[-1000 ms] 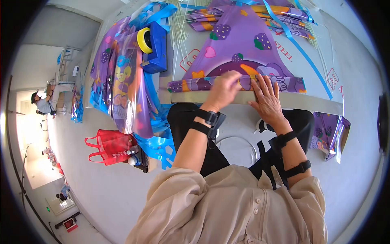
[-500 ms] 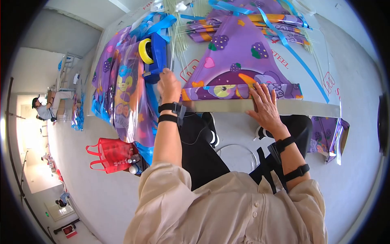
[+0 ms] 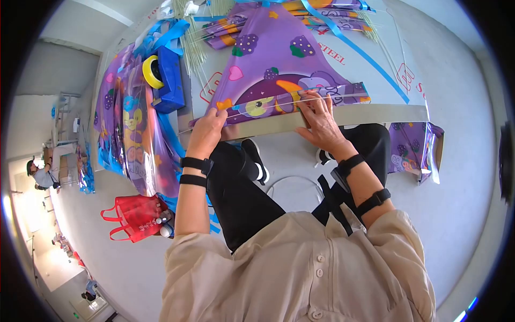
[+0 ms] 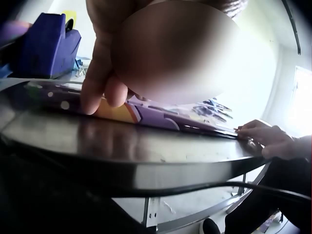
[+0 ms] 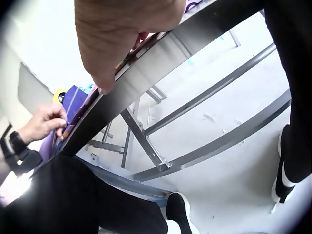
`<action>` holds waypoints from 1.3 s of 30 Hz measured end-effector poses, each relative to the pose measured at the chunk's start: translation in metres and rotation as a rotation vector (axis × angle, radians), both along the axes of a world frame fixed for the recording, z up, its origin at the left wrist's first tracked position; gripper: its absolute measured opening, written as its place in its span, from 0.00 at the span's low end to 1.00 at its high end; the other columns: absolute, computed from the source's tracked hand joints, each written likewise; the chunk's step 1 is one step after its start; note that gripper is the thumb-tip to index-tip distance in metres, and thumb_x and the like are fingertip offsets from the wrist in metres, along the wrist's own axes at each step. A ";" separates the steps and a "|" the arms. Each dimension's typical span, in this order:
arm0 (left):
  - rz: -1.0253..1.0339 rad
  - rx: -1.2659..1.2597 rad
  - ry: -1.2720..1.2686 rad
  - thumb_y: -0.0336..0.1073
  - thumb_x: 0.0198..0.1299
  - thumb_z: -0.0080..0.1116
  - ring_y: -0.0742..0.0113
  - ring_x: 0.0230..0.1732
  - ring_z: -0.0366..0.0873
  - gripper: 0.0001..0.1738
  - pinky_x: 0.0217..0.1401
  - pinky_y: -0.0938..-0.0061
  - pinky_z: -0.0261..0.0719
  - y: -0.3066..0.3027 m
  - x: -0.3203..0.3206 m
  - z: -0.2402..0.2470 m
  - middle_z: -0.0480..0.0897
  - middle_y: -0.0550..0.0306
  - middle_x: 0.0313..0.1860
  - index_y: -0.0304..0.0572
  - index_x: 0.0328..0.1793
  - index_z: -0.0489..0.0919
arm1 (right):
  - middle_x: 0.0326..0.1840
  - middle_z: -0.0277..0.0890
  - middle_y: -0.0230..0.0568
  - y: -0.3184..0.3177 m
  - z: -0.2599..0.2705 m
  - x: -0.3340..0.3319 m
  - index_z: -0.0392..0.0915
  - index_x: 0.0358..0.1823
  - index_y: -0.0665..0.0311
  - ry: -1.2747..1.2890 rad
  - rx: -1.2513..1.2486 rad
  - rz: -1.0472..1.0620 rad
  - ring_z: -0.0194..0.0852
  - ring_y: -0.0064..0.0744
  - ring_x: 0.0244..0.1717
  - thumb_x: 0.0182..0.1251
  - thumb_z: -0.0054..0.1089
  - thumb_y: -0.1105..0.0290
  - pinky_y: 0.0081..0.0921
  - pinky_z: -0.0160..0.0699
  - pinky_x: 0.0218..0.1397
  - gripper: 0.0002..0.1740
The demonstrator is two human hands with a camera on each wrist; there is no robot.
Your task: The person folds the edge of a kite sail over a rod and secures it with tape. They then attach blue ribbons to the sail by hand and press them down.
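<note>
A purple printed sheet (image 3: 265, 61) lies on the table with a folded band along its near edge. Across that band runs a thin, clear, shiny strip (image 3: 343, 97). My left hand (image 3: 206, 131) pinches the strip near the band's left end; in the left wrist view the fingers of my left hand (image 4: 109, 63) are low at the purple fold. Fingers spread, my right hand (image 3: 322, 121) presses on the band right of its middle. The palm of my right hand (image 5: 126, 34) hides part of the fold in the right wrist view. A blue tape dispenser (image 3: 170, 80) stands beyond my left hand.
Shiny purple printed sheets (image 3: 134, 123) hang over the table's left side. Folded bundles, thin pale sticks (image 3: 193, 51) and a blue ribbon (image 3: 354, 48) lie at the back. The table's metal edge (image 3: 370, 114) is close to my legs. A red bag (image 3: 137, 214) is at lower left.
My left hand has moved from beside the tape dispenser to the band's left end, and the thin strip now shows across the band. My right hand stays on the band. The head view has shifted.
</note>
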State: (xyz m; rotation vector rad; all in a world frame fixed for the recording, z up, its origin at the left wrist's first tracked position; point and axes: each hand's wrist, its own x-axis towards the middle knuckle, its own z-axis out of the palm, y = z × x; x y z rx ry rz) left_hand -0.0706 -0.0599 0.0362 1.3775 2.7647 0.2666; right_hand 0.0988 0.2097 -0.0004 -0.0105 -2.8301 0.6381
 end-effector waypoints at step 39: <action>1.059 0.879 -0.474 0.30 0.49 0.62 0.71 0.16 0.71 0.09 0.17 0.71 0.65 -0.079 -0.132 0.029 0.76 0.57 0.19 0.29 0.32 0.81 | 0.68 0.53 0.47 -0.016 0.001 -0.003 0.60 0.66 0.65 -0.036 0.138 -0.085 0.51 0.52 0.66 0.49 0.71 0.58 0.54 0.42 0.74 0.44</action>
